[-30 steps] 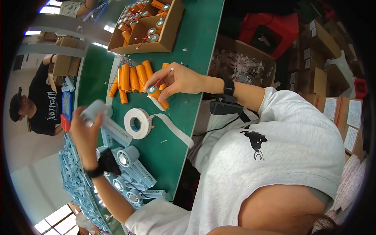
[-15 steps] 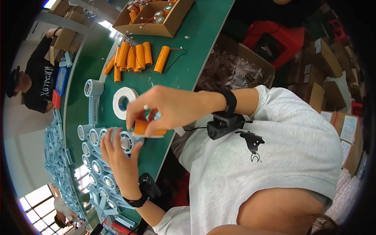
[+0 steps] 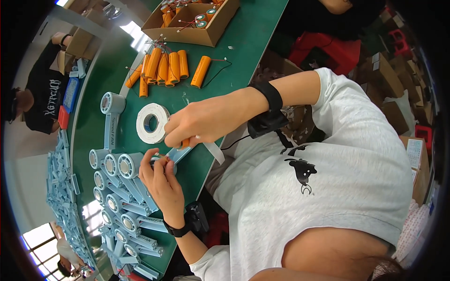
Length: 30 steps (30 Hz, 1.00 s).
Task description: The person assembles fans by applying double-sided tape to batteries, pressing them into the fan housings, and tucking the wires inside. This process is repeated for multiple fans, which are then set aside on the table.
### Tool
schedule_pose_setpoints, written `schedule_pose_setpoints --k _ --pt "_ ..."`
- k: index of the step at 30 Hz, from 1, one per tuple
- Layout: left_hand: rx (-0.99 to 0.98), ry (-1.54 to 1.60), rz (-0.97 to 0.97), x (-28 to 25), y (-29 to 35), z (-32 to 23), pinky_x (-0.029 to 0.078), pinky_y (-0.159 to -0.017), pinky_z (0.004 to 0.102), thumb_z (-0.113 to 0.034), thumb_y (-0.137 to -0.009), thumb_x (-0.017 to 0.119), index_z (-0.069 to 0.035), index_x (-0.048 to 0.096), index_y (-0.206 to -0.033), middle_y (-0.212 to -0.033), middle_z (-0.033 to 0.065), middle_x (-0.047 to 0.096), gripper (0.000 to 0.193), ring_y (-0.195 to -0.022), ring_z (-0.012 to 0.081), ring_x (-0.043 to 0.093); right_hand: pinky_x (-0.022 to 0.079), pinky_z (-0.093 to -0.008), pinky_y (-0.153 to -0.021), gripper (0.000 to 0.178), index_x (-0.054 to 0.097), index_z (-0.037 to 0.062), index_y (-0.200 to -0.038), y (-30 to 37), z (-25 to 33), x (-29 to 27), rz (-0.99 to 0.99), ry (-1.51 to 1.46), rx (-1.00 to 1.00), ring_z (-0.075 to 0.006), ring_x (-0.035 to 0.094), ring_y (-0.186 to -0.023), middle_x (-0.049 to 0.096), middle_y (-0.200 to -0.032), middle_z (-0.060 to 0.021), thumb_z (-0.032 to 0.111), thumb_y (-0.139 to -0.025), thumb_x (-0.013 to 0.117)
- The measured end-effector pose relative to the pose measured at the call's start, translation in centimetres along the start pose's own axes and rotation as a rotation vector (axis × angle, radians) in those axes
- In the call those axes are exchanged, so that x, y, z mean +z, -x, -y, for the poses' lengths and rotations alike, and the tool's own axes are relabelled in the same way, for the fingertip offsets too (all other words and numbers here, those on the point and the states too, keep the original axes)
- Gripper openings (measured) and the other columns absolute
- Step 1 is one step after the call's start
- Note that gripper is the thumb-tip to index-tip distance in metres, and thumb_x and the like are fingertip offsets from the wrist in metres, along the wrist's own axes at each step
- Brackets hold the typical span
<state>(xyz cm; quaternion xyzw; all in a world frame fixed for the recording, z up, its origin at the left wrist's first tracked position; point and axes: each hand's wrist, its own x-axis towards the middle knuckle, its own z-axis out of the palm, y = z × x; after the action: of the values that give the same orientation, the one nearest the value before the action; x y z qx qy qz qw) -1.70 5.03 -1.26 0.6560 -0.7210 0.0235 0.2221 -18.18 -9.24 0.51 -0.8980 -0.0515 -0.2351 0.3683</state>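
My right hand [image 3: 199, 122] is closed over an orange cylindrical battery [image 3: 186, 142], of which only a small part shows under the fingers. Its fingertips are just above the light blue handle of a handheld fan [image 3: 178, 153]. My left hand [image 3: 163, 180], fingers bent, grips the head end of this fan, which it mostly hides. Thin wire ends seem to be at its fingertips, too small to make out. Left of my right hand, close to it, lies a roll of white tape [image 3: 153, 123]. A white strip [image 3: 214, 152] sticks up at the table's edge.
Several light blue fans [image 3: 112, 203] are heaped beside my left hand; another fan [image 3: 111, 124] lies farther up. Several orange batteries with wires [image 3: 161, 65] and a cardboard box [image 3: 206, 35] of more sit at the top. A co-worker [image 3: 44, 93] is across the table.
My right hand has lowered the battery toward the fan handle, so it is now mostly covered. My left hand has drawn its fingers in and moved slightly right and down.
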Motion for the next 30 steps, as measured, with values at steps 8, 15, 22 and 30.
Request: schedule_pose_setpoints --k 8,15,22,30 --pt "-0.266 0.372 -0.167 0.9 0.0 -0.3 0.039 -0.077 0.0324 -0.008 -0.085 0.05 0.002 0.051 -0.094 -0.113 0.0141 0.044 0.014 -0.097 0.0262 0.045 0.042 -0.0345 -0.059 0.016 0.054 0.0026 -0.088 -3.3 -2.2 1.1 0.497 0.201 0.15 -0.0284 0.053 -0.069 0.056 -0.085 -0.0118 -0.001 -0.072 0.052" --pt "-0.28 0.109 0.093 -1.6 -0.2 -0.9 0.039 -0.076 0.033 -0.003 -0.069 0.065 0.0 0.047 -0.108 -0.114 0.0142 0.042 0.043 -0.095 0.028 0.046 0.042 -0.0354 -0.063 0.026 0.051 0.0027 -0.099 -1.9 -2.4 2.9 0.116 -0.346 0.341 -0.026 0.055 -0.073 0.056 -0.09 -0.0128 0.001 -0.073 0.055" --pt "-0.014 -0.04 -0.022 -6.6 -4.2 -1.3 0.04 -0.08 0.0286 0.003 -0.063 0.066 -0.003 0.049 -0.11 -0.104 0.0099 0.046 0.051 -0.093 0.0243 0.05 0.043 -0.0333 -0.072 0.027 0.052 0.0006 -0.1 -1.9 -1.2 -2.0 -0.088 -0.2 0.001 -0.0242 0.055 -0.082 0.057 -0.089 -0.0122 0.002 -0.073 0.056" --pt "0.012 -0.229 -0.006 -9.0 -23.2 21.0 0.041 -0.074 0.0363 -0.011 -0.062 0.067 0.002 0.05 -0.102 -0.094 0.0169 0.053 0.046 -0.084 0.0319 0.052 0.047 -0.0389 -0.057 0.022 0.056 0.0051 -0.094 3.8 -0.7 -4.9 -0.122 0.667 0.886 -0.0322 0.059 -0.06 0.058 -0.088 -0.0162 0.013 -0.073 0.056"
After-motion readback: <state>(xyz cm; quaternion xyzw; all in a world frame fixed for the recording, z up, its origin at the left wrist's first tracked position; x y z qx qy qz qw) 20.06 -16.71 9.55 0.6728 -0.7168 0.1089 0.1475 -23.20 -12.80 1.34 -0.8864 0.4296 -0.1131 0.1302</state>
